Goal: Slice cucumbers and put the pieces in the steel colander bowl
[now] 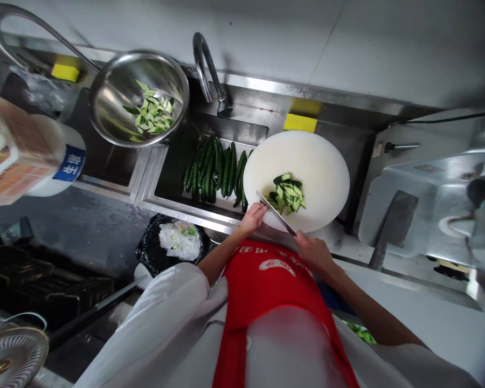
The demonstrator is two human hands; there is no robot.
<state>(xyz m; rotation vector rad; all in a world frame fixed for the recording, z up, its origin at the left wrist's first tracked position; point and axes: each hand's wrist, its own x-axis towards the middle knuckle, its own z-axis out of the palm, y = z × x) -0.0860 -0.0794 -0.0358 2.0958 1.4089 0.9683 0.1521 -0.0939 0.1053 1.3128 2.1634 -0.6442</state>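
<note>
My right hand (313, 249) grips a kitchen knife (282, 219) by its handle, the blade slanting up and left over the round white cutting board (327, 161). At the board's left front edge, my left hand (254, 216) has its fingers closed right beside the blade; whatever is in them is hidden. Sliced cucumber (291, 194) lies in a small heap on the board, just right of the blade. Several whole cucumbers (208, 167) lie side by side in the sink, left of the board. A large steel bowl (105, 99) at the back left holds more cut cucumber pieces (156, 116).
A faucet (210, 70) rises behind the sink. A yellow sponge (300, 123) sits behind the board. Below the sink stands a black-lined bin (145, 250) with scraps. Metal equipment (428, 199) stands on the right, and baskets (8, 156) on the left.
</note>
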